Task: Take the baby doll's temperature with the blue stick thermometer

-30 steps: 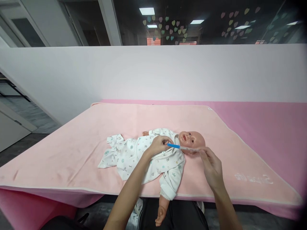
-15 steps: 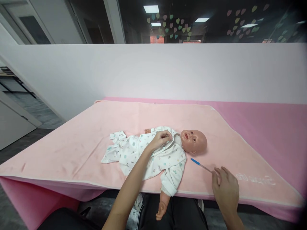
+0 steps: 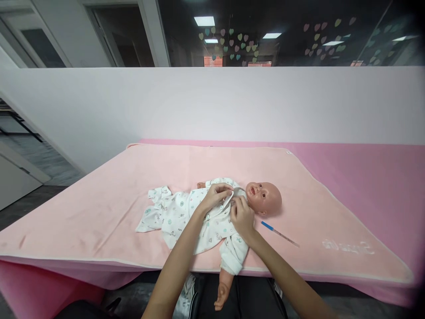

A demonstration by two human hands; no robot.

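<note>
A baby doll (image 3: 264, 198) lies on its back, its head to the right, in a white printed baby shirt (image 3: 212, 228) and matching trousers (image 3: 172, 212). My left hand (image 3: 217, 195) pinches the front edge of the shirt near the collar and lifts it a little. Close to the doll's neck, my right hand (image 3: 241, 215) has its fingers bent and closed on the other side of the shirt's opening. A thin glass thermometer (image 3: 280, 233) with a blue end rests on the blanket, right of my right wrist and below the doll's head.
A peach blanket (image 3: 89, 208) with a light hem covers the table over a pink cloth (image 3: 375, 177). The doll's near arm (image 3: 223, 288) hangs past the table's front edge above my lap. A white wall (image 3: 252, 106) rises behind the table.
My right hand has left the thermometer lying on the blanket and moved left to the shirt's collar. My left hand stays at the shirt front, where the edge is now raised.
</note>
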